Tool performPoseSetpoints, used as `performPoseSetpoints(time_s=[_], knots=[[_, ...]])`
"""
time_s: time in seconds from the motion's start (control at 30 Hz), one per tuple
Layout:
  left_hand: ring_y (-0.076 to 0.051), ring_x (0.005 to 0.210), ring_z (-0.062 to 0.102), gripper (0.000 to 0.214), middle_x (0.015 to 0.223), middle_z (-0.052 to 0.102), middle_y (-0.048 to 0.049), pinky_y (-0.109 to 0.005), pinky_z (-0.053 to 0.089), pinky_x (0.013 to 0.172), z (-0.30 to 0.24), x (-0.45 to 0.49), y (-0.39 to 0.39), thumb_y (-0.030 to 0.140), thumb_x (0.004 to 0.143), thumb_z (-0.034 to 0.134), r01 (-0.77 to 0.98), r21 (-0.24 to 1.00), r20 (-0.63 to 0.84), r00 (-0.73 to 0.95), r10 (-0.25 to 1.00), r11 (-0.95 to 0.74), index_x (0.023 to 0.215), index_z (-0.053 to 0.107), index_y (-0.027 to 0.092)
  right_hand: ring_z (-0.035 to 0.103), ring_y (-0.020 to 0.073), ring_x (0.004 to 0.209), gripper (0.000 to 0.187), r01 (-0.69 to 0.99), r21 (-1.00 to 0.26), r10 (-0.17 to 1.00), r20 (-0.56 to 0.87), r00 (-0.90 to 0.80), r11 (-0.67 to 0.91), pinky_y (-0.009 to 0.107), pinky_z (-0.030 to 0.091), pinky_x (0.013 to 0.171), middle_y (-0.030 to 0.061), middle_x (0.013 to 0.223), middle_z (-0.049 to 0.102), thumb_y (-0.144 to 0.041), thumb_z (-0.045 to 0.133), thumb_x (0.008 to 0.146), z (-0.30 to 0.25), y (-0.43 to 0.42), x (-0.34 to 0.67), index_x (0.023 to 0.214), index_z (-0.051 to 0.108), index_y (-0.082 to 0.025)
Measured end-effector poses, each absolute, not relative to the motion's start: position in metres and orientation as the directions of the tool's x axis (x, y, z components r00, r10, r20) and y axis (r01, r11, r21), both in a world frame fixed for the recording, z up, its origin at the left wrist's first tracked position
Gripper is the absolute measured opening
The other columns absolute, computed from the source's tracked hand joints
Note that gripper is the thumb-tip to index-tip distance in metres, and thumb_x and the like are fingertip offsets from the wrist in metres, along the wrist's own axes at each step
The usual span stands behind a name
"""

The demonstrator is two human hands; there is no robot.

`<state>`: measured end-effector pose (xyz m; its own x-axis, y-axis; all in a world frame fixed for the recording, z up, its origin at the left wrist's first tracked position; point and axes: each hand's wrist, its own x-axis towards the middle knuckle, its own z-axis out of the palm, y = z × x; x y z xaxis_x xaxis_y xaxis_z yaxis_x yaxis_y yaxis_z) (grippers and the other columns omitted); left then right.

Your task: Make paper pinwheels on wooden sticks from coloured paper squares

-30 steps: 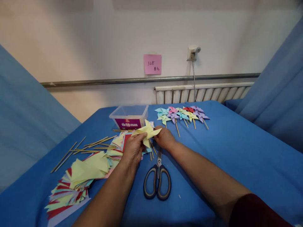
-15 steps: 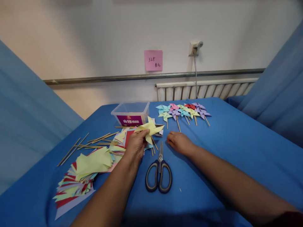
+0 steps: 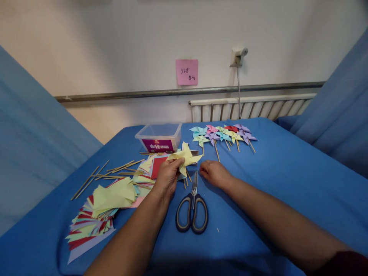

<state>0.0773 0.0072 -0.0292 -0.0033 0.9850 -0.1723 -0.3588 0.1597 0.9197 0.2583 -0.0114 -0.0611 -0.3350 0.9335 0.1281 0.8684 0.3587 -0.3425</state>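
My left hand (image 3: 167,177) pinches a pale yellow paper pinwheel (image 3: 187,157) between thumb and fingers, with its blades folded in. To the right of it my right hand (image 3: 214,172) rests low over the table, fingers curled together; whatever they hold, if anything, is hidden. Navy-handled scissors (image 3: 192,214) lie between my forearms, blades pointing away from me. Behind the pinwheel a small box (image 3: 194,158) is partly covered. Some thin sticks (image 3: 186,181) poke out under the pinwheel.
Coloured paper sheets (image 3: 115,195) are fanned out on the left, with loose wooden sticks (image 3: 115,170) behind them. A clear plastic tub (image 3: 158,134) stands at the back. Several pinwheels on sticks (image 3: 223,135) lie back right. Blue cloth (image 3: 287,172) covers the table.
My left hand and the yellow pinwheel have shifted slightly to the right. My right hand has moved a little left, closer to the pinwheel.
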Motion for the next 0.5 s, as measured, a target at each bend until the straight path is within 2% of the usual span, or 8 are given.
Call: performPoseSetpoints(time_s=[0.33,0.5], knots=[[-0.015,0.050,0.061,0.023,0.061,0.068,-0.0049,-0.024,0.049,0.050,-0.0269,0.0770,0.0046,0.020,0.055,0.080,-0.314,0.933,-0.179,0.019,0.984,0.176,0.073,0.070,0.009,0.064,0.0222,0.080,0.024,0.918,-0.250,0.951,0.097,-0.292,0.307,0.030,0.043,0.071,0.0117,0.095,0.070,-0.023,0.046,0.094,-0.0644,-0.0110,0.2609,0.094,0.070,-0.017],[-0.016,0.056,0.064,0.030,0.069,0.072,-0.0064,-0.025,0.052,0.053,-0.0273,0.0781,0.0047,0.019,0.054,0.081,-0.307,0.935,-0.190,-0.010,0.982,0.178,0.081,0.071,0.009,0.064,0.0239,0.079,0.026,0.918,-0.211,0.942,0.106,-0.319,0.335,0.032,0.043,0.068,0.0129,0.096,0.069,-0.018,0.043,0.093,-0.0630,-0.0127,0.2584,0.097,0.069,-0.017]])
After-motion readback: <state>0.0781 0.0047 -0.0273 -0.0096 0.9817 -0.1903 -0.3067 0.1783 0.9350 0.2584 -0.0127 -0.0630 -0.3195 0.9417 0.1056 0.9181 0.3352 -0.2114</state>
